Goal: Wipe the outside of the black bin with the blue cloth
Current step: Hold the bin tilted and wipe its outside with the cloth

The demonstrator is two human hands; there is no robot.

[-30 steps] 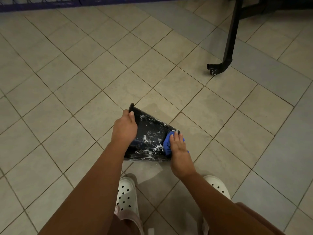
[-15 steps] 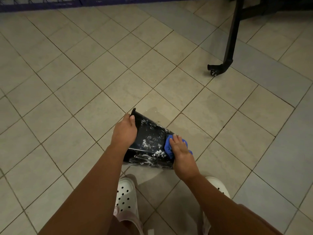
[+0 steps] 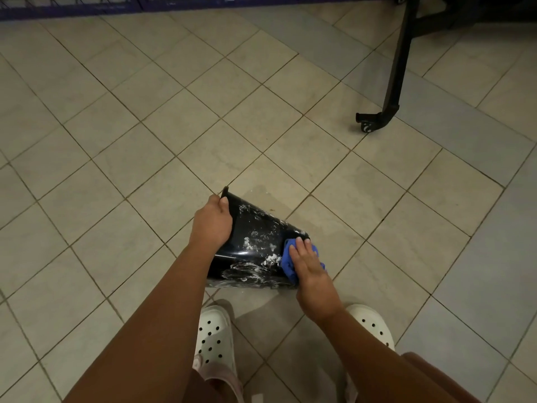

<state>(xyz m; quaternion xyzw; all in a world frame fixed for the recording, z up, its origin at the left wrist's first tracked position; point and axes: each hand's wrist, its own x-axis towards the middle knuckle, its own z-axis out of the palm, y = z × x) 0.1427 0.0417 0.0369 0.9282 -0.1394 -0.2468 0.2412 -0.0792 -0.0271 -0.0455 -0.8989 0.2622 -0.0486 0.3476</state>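
Note:
A black bin [image 3: 255, 242] lies tipped on its side on the tiled floor, its wall streaked with white foam. My left hand [image 3: 210, 221] grips the bin's rim at the upper left and holds it tilted. My right hand [image 3: 308, 267] presses a bunched blue cloth [image 3: 289, 261] against the narrow bottom end of the bin, at its right side. Most of the cloth is hidden under my fingers.
My two white clogs [image 3: 215, 338] stand just behind the bin. A black metal leg with a small castor [image 3: 366, 125] stands at the upper right. A dark purple frame [image 3: 87, 8] runs along the far edge of the floor. A wet patch [image 3: 270, 196] shows beyond the bin.
The bin has tilted slightly and shifted away from me. My right hand with the cloth has slid a little down and right along the bin's bottom end.

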